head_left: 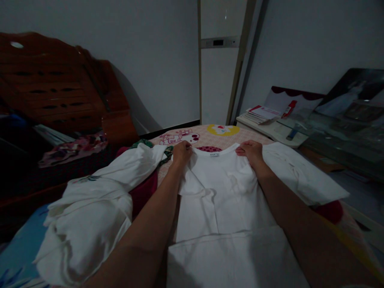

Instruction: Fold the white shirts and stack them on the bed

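Observation:
A white T-shirt (pixel 237 204) lies front of me on the bed, its neckline with a small label at the far end. My left hand (pixel 182 152) pinches the shirt at the left side of the collar. On the opposite side of the neckline, my right hand (pixel 251 153) grips the fabric between thumb and fingers. The shirt's right sleeve spreads out beyond my right forearm, and its lower part is folded over near me. To the left is a crumpled white garment (pixel 93 224) with a small dark print.
Pink patterned bedding (pixel 171 138) lies beneath the clothes. A carved wooden chair (pixel 54 88) stands at the left. Behind is a tall white air conditioner (pixel 219 84). At the right, papers (pixel 259 115) lie on a white surface beside a glass shelf (pixel 333 138).

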`<state>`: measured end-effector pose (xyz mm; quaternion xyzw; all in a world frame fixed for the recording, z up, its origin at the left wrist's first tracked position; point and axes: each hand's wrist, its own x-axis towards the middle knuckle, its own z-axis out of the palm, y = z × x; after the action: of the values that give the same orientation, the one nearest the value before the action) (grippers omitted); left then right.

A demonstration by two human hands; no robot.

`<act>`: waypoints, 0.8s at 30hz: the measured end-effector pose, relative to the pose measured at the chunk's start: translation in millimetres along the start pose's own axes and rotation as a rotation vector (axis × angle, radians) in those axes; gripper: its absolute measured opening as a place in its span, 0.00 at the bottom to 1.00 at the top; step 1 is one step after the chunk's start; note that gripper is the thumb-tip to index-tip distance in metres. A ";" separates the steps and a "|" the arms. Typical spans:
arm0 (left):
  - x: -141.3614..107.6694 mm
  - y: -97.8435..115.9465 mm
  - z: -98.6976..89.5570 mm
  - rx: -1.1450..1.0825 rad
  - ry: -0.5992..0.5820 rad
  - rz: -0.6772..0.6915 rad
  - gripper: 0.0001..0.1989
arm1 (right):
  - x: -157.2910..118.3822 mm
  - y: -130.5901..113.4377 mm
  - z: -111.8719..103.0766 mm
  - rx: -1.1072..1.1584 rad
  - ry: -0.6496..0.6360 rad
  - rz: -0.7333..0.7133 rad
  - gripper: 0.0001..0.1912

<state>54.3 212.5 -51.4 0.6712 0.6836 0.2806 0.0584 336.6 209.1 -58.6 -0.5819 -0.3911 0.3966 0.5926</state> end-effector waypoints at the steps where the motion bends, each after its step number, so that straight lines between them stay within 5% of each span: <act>1: -0.7 -2.0 3.0 0.038 -0.041 0.009 0.17 | 1.5 3.3 0.4 -0.038 0.000 0.010 0.07; 8: -1.9 -8.7 13.4 0.133 -0.129 0.119 0.25 | 19.3 22.8 -2.7 -0.415 -0.052 -0.093 0.07; 14: 4.4 -20.4 14.1 -0.062 -0.129 0.110 0.26 | 17.4 13.9 -5.2 -0.795 -0.109 -0.225 0.09; 21: 19.8 -55.5 -35.2 -0.153 -0.003 -0.047 0.18 | 15.6 -3.5 -13.7 -0.571 -0.114 -0.246 0.16; 24: 15.3 -67.9 -47.2 -0.132 -0.086 -0.114 0.14 | 5.8 -18.2 -10.7 -0.438 -0.206 -0.295 0.16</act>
<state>-28.8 216.6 -38.8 0.6372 0.6977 0.2923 0.1476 349.0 210.3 -40.6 -0.5894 -0.6062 0.2693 0.4611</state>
